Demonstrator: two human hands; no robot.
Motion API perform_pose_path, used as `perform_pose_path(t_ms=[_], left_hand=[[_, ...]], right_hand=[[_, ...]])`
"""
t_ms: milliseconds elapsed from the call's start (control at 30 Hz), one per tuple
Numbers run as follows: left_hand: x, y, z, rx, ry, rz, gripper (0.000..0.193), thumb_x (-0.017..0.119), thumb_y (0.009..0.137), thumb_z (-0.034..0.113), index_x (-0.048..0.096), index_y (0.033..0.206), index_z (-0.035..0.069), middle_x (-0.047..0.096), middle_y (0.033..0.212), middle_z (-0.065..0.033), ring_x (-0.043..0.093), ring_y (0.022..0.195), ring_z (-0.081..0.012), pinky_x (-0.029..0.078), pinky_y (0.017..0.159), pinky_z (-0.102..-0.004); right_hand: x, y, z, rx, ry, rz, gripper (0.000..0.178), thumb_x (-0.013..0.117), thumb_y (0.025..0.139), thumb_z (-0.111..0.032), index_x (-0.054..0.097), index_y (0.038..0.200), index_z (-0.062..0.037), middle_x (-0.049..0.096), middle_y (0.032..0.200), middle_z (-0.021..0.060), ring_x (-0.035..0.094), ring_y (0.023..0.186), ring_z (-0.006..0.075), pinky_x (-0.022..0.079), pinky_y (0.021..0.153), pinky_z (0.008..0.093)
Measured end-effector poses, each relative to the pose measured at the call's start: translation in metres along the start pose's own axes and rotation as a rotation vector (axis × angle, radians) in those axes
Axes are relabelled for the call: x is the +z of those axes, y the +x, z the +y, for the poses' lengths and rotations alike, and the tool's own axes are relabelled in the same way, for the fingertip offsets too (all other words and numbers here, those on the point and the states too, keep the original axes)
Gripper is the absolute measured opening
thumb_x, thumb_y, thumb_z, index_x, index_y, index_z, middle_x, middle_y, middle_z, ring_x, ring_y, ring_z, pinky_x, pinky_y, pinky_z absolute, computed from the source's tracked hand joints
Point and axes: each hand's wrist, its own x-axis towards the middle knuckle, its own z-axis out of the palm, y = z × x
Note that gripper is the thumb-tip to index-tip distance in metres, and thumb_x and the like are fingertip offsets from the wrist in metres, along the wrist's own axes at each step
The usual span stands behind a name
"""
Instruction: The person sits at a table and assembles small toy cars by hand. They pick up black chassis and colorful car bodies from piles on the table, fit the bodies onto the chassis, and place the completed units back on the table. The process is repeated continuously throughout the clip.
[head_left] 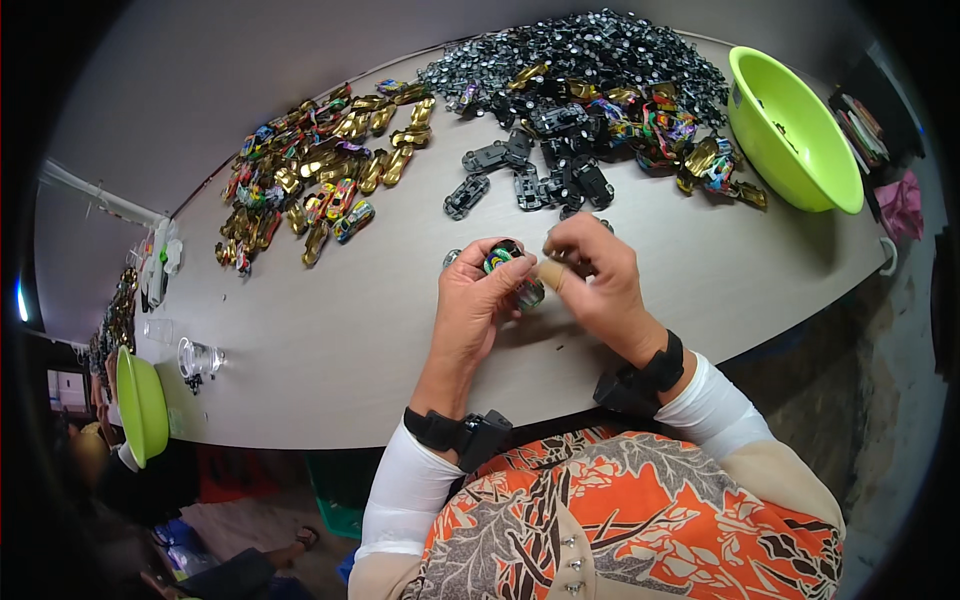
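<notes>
- L hand (472, 298) clamped on toy car (530, 292), thumb pressed across it; car's just left of R hand (607, 292).
- R hand's thumb & fingers curl close by; can't tell if they grip anything.
- Car prob. light, stiff, not v. fragile; shiny shell may slip.
- Best hold: both long sides, ends free.
- Dark car bases (466, 196) lie beyond hands on worktop (350, 330).

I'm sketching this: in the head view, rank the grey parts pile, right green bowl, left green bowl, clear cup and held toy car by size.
1. Grey parts pile
2. Right green bowl
3. Left green bowl
4. Clear cup and held toy car: unsure, the car is partly covered.
</notes>
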Motion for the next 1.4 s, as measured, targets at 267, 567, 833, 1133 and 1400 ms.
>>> perform_pose_path(t_ms=[267,567,833,1133,1400], left_hand=[[0.005,-0.005,0.005,0.005,-0.093,-0.108,0.041,0.057,0.088,0.012,0.046,0.126,0.001,0.06,0.101,-0.0036,0.059,0.082,-0.0098,0.052,0.067,-0.0231],[0.001,-0.002,0.002,0.068,-0.006,-0.164,0.041,0.063,0.079,-0.002,0.053,0.118,-0.002,0.062,0.095,-0.0094,0.062,0.081,-0.0146,0.054,0.069,-0.0254],[0.006,-0.006,0.007,0.098,0.022,-0.124,0.036,0.063,0.079,0.0,0.056,0.114,-0.002,0.062,0.098,-0.0086,0.061,0.086,-0.0152,0.052,0.077,-0.0286],[-0.008,-0.001,0.007,0.108,-0.134,-0.094,0.044,0.06,0.085,0.018,0.046,0.121,-0.002,0.058,0.105,-0.0127,0.06,0.096,-0.0228,0.057,0.076,-0.0392],[-0.003,-0.004,0.007,0.067,-0.187,-0.148,0.048,0.066,0.08,0.017,0.047,0.121,-0.002,0.059,0.102,-0.0134,0.06,0.096,-0.0243,0.058,0.074,-0.0384]], right_hand=[[0.003,-0.002,0.001,-0.136,-0.23,-0.1,0.026,0.062,0.066,0.0,0.055,0.091,-0.0019,0.052,0.085,0.0113,0.058,0.07,0.0278,0.048,0.058,0.0344],[-0.006,0.001,-0.001,-0.009,-0.022,-0.176,0.029,0.062,0.069,0.0,0.056,0.098,-0.0006,0.055,0.085,0.01,0.057,0.067,0.0198,0.046,0.058,0.0283],[-0.012,0.001,0.001,0.163,0.128,-0.204,0.027,0.065,0.073,-0.003,0.056,0.098,0.0008,0.054,0.086,0.0025,0.049,0.069,0.0069,0.041,0.06,0.021],[-0.022,0.007,0.004,0.427,0.721,-0.081,0.034,0.062,0.079,-0.001,0.049,0.11,-0.0014,0.055,0.095,0.0031,0.052,0.073,0.0027,0.043,0.061,0.0155],[-0.015,0.002,-0.005,0.293,0.572,-0.138,0.036,0.062,0.08,-0.001,0.047,0.112,-0.0025,0.055,0.097,0.0015,0.054,0.084,0.0059,0.046,0.075,0.0218]])
